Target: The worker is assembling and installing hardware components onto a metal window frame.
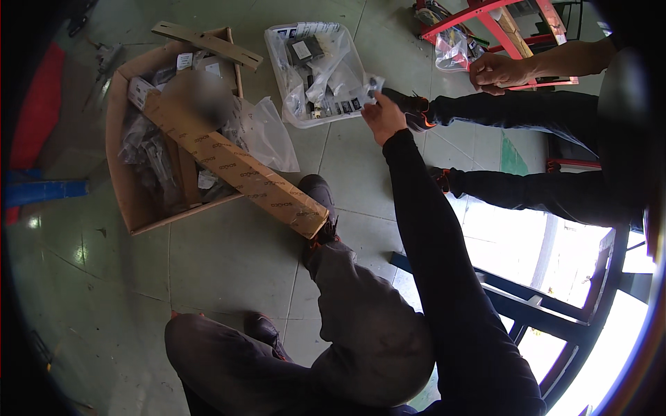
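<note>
Head view from my remote station: my right hand reaches forward at the end of a black sleeve, fingers pinched on a small clear plastic packet holding dark parts. The packet hangs just at the near right corner of a clear plastic bin full of similar bagged parts, which sits on the tiled floor. My left hand is out of frame. Left of the bin stands an open cardboard box with a long cardboard carton lying slantwise across it. At upper right, another person's hand holds a clear bag beside a red metal frame.
</note>
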Action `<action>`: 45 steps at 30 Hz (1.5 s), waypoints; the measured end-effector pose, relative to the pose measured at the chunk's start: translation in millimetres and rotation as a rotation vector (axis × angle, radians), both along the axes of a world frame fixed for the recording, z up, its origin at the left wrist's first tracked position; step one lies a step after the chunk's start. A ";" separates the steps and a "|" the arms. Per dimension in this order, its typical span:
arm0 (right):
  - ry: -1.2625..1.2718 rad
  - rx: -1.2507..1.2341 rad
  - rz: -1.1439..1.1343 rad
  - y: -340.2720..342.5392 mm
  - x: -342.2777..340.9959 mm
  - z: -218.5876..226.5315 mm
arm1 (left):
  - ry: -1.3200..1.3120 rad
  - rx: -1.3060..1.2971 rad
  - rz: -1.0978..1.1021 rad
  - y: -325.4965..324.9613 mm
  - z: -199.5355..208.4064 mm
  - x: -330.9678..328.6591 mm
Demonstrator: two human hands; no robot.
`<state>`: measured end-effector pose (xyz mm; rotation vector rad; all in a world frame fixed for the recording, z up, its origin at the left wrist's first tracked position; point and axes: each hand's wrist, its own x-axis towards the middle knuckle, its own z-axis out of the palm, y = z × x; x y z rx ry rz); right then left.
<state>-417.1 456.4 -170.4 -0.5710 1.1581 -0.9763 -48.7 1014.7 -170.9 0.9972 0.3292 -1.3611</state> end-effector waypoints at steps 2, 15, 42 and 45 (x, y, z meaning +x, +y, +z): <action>0.232 0.125 -0.043 6.0 5.4 -11.7 | 0.001 0.017 0.029 7.0 4.3 1.1; 0.613 0.219 0.231 130.1 -57.5 20.9 | -0.094 -0.098 -0.078 -3.4 74.5 -39.5; 0.992 -0.741 0.721 269.2 60.9 307.0 | -0.440 -0.536 -0.458 -156.8 122.3 -120.8; 0.963 -0.772 1.073 288.0 63.3 321.0 | -0.275 -0.584 -0.576 -165.9 123.7 -125.3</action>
